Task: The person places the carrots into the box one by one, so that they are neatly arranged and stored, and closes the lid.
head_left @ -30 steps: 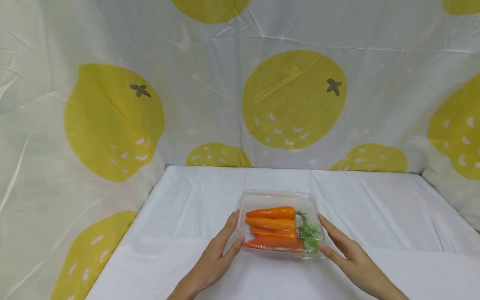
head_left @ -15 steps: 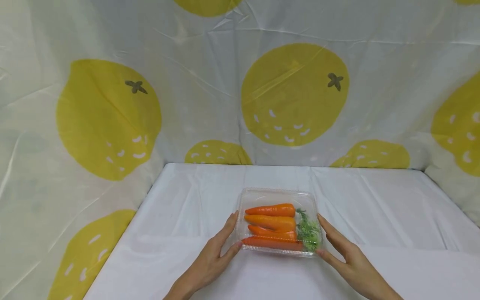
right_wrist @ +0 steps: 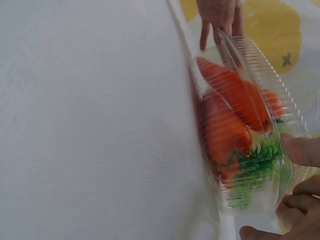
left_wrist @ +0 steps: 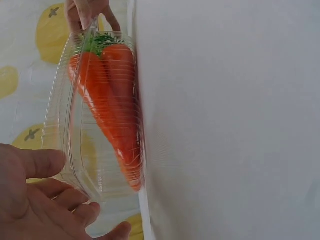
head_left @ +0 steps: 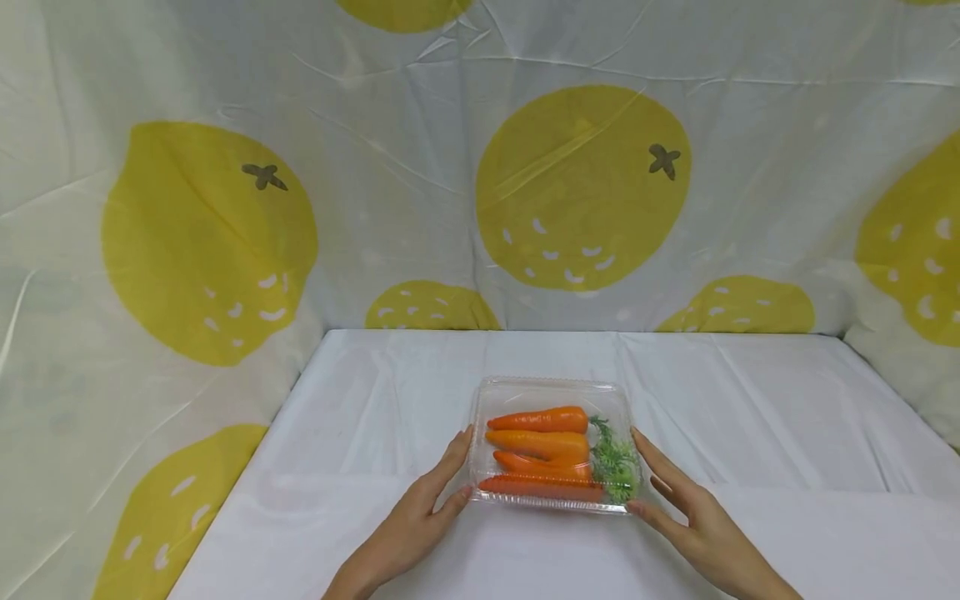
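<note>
A clear plastic clamshell container point(head_left: 551, 392) lies close over the white-covered table in the head view, its ribbed lid down. Inside are several orange carrots point(head_left: 540, 444) side by side, with feathery green tops point(head_left: 615, 467) toward the right. My left hand point(head_left: 412, 517) grips the container's left side. Its thumb point(left_wrist: 45, 162) lies on the rim, with the other fingers below it, in the left wrist view. On the opposite side my right hand point(head_left: 697, 517) holds the other end, thumb point(right_wrist: 302, 149) against the rim and fingers curled beneath.
White cloth covers the table point(head_left: 787, 433), wrinkled toward the back. A pale curtain point(head_left: 397, 192) printed with large yellow lemons hangs behind the table and along both sides.
The container and both hands have shifted slightly left in the head view, which itself has moved a little. The container's front edge has swung slightly left. Both hands keep their hold.
</note>
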`<state>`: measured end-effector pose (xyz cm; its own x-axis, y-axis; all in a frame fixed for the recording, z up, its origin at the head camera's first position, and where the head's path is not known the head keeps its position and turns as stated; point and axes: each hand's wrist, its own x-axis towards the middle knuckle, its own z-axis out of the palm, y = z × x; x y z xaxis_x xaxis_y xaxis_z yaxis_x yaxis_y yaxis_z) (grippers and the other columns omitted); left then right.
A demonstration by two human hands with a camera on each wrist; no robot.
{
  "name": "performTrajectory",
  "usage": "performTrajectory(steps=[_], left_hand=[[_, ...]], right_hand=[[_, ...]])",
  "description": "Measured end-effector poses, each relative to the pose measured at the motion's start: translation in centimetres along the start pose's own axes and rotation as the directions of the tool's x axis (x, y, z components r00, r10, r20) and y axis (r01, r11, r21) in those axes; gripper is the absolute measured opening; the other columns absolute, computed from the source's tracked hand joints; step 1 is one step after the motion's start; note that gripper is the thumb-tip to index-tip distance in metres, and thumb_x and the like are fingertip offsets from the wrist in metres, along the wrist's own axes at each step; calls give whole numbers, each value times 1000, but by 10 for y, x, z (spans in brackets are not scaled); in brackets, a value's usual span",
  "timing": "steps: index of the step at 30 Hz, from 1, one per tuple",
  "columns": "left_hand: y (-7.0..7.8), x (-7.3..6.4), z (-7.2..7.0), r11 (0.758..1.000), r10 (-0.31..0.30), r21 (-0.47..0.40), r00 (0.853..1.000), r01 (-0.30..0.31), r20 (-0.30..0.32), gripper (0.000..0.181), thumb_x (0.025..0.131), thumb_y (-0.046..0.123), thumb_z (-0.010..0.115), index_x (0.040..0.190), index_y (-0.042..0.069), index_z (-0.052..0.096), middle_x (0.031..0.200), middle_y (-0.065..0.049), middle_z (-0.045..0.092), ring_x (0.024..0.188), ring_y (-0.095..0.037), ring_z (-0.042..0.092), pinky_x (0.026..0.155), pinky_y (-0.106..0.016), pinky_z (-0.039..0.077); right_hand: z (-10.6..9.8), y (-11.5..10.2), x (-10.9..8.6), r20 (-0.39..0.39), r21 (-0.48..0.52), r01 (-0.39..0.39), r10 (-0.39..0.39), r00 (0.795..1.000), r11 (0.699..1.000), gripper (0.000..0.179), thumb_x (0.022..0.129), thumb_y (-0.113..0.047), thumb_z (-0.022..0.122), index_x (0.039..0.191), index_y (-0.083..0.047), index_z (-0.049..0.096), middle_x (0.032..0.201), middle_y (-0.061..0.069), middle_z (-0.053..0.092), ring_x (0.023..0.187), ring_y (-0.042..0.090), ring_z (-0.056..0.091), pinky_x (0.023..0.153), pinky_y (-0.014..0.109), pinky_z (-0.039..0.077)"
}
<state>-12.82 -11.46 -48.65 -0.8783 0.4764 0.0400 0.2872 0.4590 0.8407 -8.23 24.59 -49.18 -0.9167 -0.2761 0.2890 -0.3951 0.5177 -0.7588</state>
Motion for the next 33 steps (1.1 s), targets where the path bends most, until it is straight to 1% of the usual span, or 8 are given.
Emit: performTrajectory(steps=[3, 7, 11, 15, 17, 20, 25, 33], left_hand=[[-1, -1, -2, 998, -39, -47, 999, 40, 19, 66, 111, 27, 49, 167, 29, 15, 175, 1, 11, 162, -19, 9, 129, -49, 13], [-2, -1, -1, 995, -46, -92, 999, 48, 23, 65, 111, 26, 48, 167, 32, 14, 175, 6, 10, 162, -20, 10, 130, -55, 15], [-1, -1, 0, 991, -19, -131, 1000, 19, 2, 65, 111, 24, 49, 167, 26, 17, 175, 2, 10, 162, -28, 14, 126, -59, 30], [3, -2, 0, 991, -34, -130, 997, 25, -66, 60, 108, 22, 56, 164, 18, 32, 175, -10, 17, 153, -38, 36, 110, -39, 51], [5, -3, 0, 992, -60, -120, 993, 48, -103, 57, 106, 24, 59, 160, 18, 41, 169, -13, 32, 140, -34, 51, 99, -27, 54], [6, -3, -1, 990, -76, -129, 989, 60, -124, 55, 105, 24, 62, 157, 16, 47, 143, -15, 55, 111, -22, 63, 84, -22, 56], [4, 0, -3, 963, -60, -264, 997, 48, -38, 61, 105, 14, 59, 161, 9, 36, 109, -20, 61, 78, -14, 67, 70, -25, 59], [-2, 1, -3, 925, -47, -377, 999, 41, -9, 59, 104, 7, 58, 160, 4, 37, 101, -29, 63, 72, -14, 72, 69, -28, 62]], right_hand=[[-1, -1, 0, 12, 5, -19, 19, 1000, 1000, 81, 101, -17, 68, 167, -21, 21, 171, 14, 26, 145, -22, 22, 106, 5, 38], [-2, 1, 1, 27, 33, -24, 23, 999, 999, 80, 102, -17, 67, 167, -22, 20, 172, 14, 23, 145, -22, 20, 107, 2, 32], [-1, 6, 0, 30, 91, 0, -2, 1000, 996, 73, 102, -11, 64, 165, -13, 26, 174, 13, 19, 147, -22, 18, 108, 0, 29], [-1, 9, -3, 26, 112, -47, 44, 999, 993, 66, 103, -10, 62, 162, -7, 33, 173, 13, 20, 143, -26, 21, 105, 3, 37], [-1, 9, -4, 15, 77, -100, 99, 995, 992, 64, 103, -14, 63, 162, -9, 35, 170, 15, 27, 137, -26, 27, 101, 7, 46], [-2, 8, -4, -6, 16, -190, 190, 982, 982, 62, 103, -19, 65, 160, -14, 40, 156, 19, 49, 126, -20, 44, 91, 16, 56], [-3, 3, -3, 3, 54, -314, 314, 949, 948, 62, 103, -22, 65, 160, -15, 42, 125, 9, 63, 96, -5, 59, 72, 23, 59], [-2, 7, -3, 16, 186, -247, 249, 968, 951, 57, 105, -13, 60, 157, -1, 40, 87, 4, 67, 65, 15, 62, 53, 28, 54]])
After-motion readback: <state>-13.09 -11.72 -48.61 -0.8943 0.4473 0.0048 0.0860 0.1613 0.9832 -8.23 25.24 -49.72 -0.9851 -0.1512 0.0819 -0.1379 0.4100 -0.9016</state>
